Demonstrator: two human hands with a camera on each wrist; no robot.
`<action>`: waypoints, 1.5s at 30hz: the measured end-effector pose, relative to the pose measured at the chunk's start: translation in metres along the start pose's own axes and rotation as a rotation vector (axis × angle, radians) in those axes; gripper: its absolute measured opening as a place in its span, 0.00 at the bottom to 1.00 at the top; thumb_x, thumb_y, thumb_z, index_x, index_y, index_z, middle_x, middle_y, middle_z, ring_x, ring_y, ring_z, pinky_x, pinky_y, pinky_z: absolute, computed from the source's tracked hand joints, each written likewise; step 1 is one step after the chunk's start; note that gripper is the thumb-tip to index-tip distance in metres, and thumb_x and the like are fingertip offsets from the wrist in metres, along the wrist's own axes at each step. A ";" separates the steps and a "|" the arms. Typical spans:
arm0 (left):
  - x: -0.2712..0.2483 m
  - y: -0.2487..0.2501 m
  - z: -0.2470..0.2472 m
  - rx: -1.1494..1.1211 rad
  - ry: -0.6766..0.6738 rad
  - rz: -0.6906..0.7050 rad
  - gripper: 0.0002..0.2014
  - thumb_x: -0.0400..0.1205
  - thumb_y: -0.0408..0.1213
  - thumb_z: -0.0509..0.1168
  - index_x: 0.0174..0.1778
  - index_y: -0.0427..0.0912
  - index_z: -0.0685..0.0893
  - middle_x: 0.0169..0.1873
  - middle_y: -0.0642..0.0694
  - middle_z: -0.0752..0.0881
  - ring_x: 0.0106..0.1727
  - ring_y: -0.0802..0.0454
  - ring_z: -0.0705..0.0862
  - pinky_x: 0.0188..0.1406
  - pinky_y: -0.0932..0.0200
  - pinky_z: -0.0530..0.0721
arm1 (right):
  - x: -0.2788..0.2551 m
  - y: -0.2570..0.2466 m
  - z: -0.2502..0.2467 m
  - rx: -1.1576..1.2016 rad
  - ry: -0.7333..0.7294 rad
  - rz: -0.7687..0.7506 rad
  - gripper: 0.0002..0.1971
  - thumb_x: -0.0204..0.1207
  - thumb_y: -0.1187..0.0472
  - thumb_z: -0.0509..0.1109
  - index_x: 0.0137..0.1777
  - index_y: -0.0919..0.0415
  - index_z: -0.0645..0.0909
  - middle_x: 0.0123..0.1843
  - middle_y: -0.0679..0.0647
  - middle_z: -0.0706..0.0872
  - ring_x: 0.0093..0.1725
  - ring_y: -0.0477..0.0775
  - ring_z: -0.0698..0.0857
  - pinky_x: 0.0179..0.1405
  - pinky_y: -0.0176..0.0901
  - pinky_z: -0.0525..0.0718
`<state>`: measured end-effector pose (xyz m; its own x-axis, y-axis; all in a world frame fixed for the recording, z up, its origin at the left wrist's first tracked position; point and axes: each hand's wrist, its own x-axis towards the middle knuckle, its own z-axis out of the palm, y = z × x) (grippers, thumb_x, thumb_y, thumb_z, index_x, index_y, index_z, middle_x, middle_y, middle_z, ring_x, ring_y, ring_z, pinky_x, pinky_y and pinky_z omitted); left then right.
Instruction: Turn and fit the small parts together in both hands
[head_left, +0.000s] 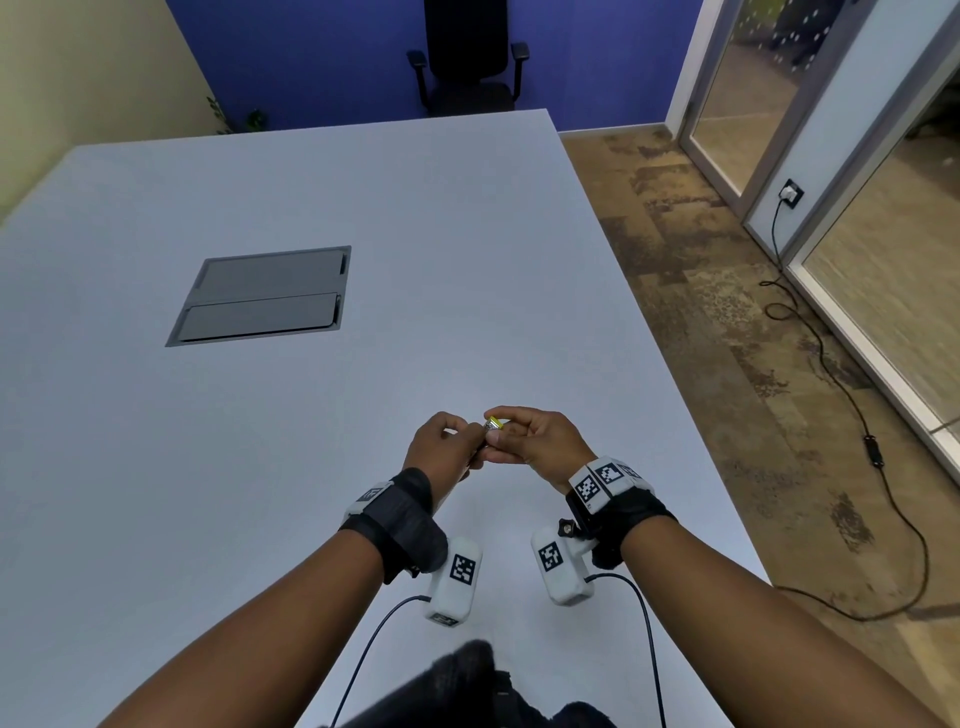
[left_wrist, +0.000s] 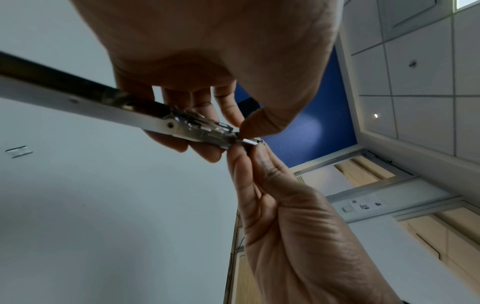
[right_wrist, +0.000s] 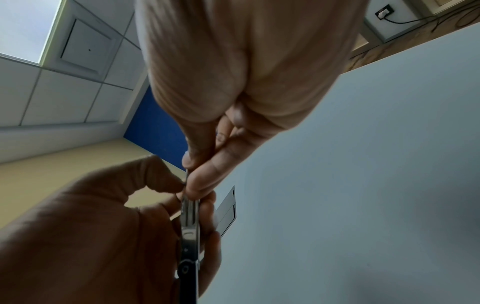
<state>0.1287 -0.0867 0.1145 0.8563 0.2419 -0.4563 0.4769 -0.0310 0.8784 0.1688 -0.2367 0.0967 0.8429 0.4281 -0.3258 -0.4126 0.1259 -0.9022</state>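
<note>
Item: long, narrow metal tool (left_wrist: 85, 107), pale bar with a bright steel head; possibly a stapler or a cutter, the views being too close and blurred to settle it. Held in the air above the near part of the worktop (head_left: 363, 218), between both hands, touching no surface.

Left hand (head_left: 444, 449): fingers curled round the bar just behind the steel head, thumb on top; the rest of the bar runs back under the palm.

Right hand (head_left: 540, 441): thumb and forefinger pinch a small piece (head_left: 494, 424) at the tip of the head, silver with a yellow edge in the head view.

Handling, judged: stiff, light enough for one hand, smooth metal likely to slip under a loose pinch. The small piece looks thin and easily dropped or bent. Best hold is on the bar close behind the head, where the left hand has it; fingertips only at the tip.

Also present: grey hatch (head_left: 265, 296) set flush in the worktop, well apart from the hands; office chair (head_left: 467, 57) at the far edge; black cable (head_left: 831, 364) on the floor.
</note>
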 end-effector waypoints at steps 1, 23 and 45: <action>0.000 0.000 -0.001 -0.013 -0.002 -0.009 0.05 0.78 0.35 0.67 0.42 0.40 0.77 0.31 0.40 0.86 0.30 0.47 0.82 0.34 0.55 0.79 | 0.000 0.000 0.000 -0.001 0.000 0.000 0.13 0.73 0.73 0.74 0.53 0.59 0.86 0.42 0.61 0.90 0.43 0.60 0.92 0.55 0.45 0.90; -0.014 -0.015 -0.015 0.061 -0.003 0.186 0.08 0.80 0.35 0.69 0.39 0.34 0.85 0.40 0.38 0.89 0.39 0.42 0.95 0.45 0.53 0.93 | -0.003 -0.005 0.002 0.052 -0.004 0.036 0.13 0.74 0.73 0.72 0.58 0.66 0.83 0.33 0.53 0.92 0.38 0.57 0.93 0.51 0.42 0.91; 0.001 -0.067 -0.047 0.390 -0.031 0.282 0.04 0.77 0.36 0.74 0.41 0.45 0.84 0.40 0.50 0.89 0.42 0.54 0.92 0.37 0.65 0.87 | 0.019 0.043 0.008 0.091 0.041 0.249 0.08 0.75 0.72 0.71 0.54 0.67 0.84 0.44 0.64 0.88 0.37 0.57 0.92 0.47 0.40 0.91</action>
<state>0.0885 -0.0384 0.0616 0.9656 0.1429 -0.2170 0.2588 -0.4541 0.8525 0.1644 -0.2159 0.0536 0.7243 0.4196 -0.5471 -0.6365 0.1018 -0.7645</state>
